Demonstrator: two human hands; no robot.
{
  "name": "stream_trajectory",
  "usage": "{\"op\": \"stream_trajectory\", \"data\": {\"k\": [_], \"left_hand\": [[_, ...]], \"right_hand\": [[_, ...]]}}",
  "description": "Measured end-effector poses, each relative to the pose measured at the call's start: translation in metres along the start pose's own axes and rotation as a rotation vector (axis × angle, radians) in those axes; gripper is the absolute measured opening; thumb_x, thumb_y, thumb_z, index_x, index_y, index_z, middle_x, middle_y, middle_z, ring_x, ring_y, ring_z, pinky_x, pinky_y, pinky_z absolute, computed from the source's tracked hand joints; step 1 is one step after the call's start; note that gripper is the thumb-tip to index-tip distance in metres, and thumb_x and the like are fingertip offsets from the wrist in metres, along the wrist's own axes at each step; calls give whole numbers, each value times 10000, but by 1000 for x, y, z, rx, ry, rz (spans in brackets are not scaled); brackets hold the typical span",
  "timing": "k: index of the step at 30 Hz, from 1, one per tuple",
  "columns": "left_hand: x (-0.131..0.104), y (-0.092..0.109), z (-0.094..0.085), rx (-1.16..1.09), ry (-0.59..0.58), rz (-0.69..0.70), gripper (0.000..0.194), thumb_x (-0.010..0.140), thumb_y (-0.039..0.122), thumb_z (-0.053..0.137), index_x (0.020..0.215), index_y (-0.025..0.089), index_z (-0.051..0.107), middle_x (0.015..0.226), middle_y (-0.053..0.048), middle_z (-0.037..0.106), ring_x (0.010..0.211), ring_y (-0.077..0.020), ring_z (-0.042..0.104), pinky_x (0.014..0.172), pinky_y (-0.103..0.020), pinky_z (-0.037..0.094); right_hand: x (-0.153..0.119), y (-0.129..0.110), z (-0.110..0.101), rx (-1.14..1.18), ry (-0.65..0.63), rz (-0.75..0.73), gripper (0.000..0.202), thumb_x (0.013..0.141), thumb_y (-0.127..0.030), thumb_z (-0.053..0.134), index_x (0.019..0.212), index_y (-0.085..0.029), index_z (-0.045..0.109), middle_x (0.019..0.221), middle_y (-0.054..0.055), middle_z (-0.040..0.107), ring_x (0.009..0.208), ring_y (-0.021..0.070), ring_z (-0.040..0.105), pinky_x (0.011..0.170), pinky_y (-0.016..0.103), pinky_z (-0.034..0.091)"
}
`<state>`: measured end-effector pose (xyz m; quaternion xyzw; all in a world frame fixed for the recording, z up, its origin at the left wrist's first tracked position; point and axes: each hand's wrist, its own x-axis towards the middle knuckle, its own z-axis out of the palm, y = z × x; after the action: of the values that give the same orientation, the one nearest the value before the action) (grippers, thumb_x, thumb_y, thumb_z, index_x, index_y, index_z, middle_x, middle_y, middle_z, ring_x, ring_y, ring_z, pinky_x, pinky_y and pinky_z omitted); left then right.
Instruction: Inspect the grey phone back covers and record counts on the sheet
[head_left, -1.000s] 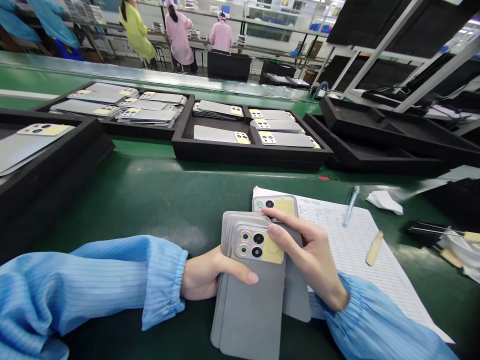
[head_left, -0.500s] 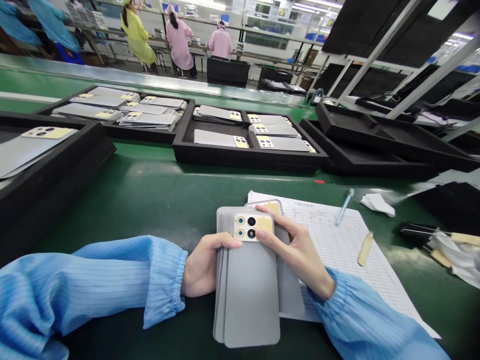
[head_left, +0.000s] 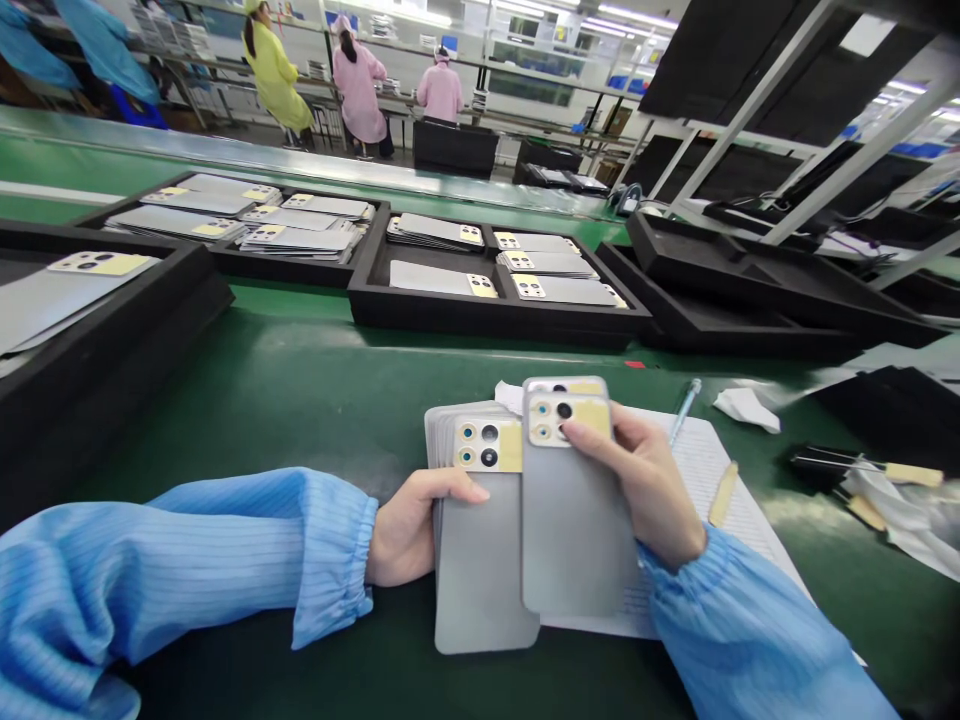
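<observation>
My left hand (head_left: 420,520) grips a stack of grey phone back panels (head_left: 484,570), its thumb lying on the top panel below the camera openings. To the right, my right hand (head_left: 652,480) pinches a few grey panels (head_left: 574,530) near their top end, thumb on the camera area. These panels overlap the right edge of the left stack. Each top panel has a pale camera block with round rings and a yellow patch. Under my right hand and sleeve lies a printed paper sheet (head_left: 697,450) on the green table (head_left: 322,400).
Black trays (head_left: 487,315) with grey panels stand across the table, another tray (head_left: 150,320) at the left. Stacked black trays (head_left: 750,290) are at the back right. A pen (head_left: 685,410), crumpled paper (head_left: 747,409) and tools (head_left: 832,462) lie right. People work in the background.
My right hand has moved right and slightly up with panels in it, away from the camera block of the left stack. The left stack has shifted slightly up; my left hand has barely moved.
</observation>
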<state>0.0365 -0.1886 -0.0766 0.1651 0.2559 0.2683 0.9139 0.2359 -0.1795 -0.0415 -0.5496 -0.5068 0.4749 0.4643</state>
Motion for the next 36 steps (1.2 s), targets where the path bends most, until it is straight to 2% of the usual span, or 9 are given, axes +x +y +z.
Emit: {"op": "stream_trajectory", "data": {"k": [3, 5, 8, 11, 14, 17, 27, 32, 36], "left_hand": [[-1, 0, 0, 26, -100, -17, 447, 700, 138, 484, 1131, 65, 576, 1052, -139, 662, 998, -252, 593, 932, -396, 387], [-1, 0, 1, 36, -130, -17, 410, 724, 127, 468, 1109, 70, 596, 1064, -127, 661, 1005, -235, 590, 932, -376, 392], [-2, 0, 2, 53, -123, -8, 397, 735, 117, 467, 1106, 91, 605, 1073, -111, 661, 1008, -229, 590, 932, -372, 399], [-1, 0, 2, 90, -113, -18, 395, 727, 131, 487, 1100, 87, 610, 1080, -117, 658, 1016, -237, 585, 939, -377, 397], [-1, 0, 1, 111, -100, -39, 390, 716, 153, 515, 1086, 90, 620, 1075, -117, 660, 1023, -243, 583, 949, -376, 388], [0, -1, -1, 99, -100, -46, 399, 714, 151, 527, 1099, 98, 615, 1090, -113, 654, 1052, -249, 570, 970, -386, 373], [-2, -2, 2, 86, -79, -3, 362, 734, 109, 520, 1082, 104, 623, 1047, -114, 670, 1015, -235, 595, 953, -382, 407], [-1, 0, 6, 153, -95, 17, 345, 765, 97, 525, 1097, 128, 614, 1030, -114, 676, 951, -211, 623, 915, -366, 438], [-1, 1, 6, 170, -120, 12, 378, 768, 78, 522, 1132, 151, 592, 1020, -106, 680, 943, -206, 628, 896, -365, 447]], "right_hand": [[5, -5, -14, 56, 179, -23, 219, 749, -337, 657, 933, -218, 652, 855, 39, 694, 657, 179, 647, 498, 236, 506], [7, -6, -19, 38, 234, -82, 265, 766, -335, 636, 1017, -249, 628, 932, 38, 676, 694, 185, 650, 500, 238, 515], [8, -3, -18, -20, 186, -130, 433, 800, -341, 594, 1221, -311, 495, 1050, 41, 643, 784, 203, 659, 545, 254, 534], [7, 2, -11, -145, 99, -196, 520, 826, -336, 562, 1315, -337, 383, 1194, 35, 587, 988, 230, 612, 741, 313, 534], [5, 5, -3, -287, -45, -288, 285, 859, -317, 521, 1136, -285, 580, 1170, 13, 610, 1081, 225, 559, 909, 341, 454], [3, 6, 2, -331, -133, -311, 196, 881, -286, 488, 937, -240, 670, 1017, 16, 678, 1016, 214, 590, 895, 334, 456], [-4, 11, 13, -295, -131, -249, 236, 874, -365, 478, 920, -213, 652, 882, 25, 684, 793, 189, 641, 730, 305, 501], [-8, 9, 13, -288, -201, -157, 243, 819, -413, 550, 941, -207, 589, 799, 18, 644, 488, 128, 578, 498, 276, 507], [-9, 6, 14, -346, -195, -186, 209, 757, -357, 641, 882, -210, 561, 811, 27, 635, 667, 185, 635, 591, 297, 546]]}}
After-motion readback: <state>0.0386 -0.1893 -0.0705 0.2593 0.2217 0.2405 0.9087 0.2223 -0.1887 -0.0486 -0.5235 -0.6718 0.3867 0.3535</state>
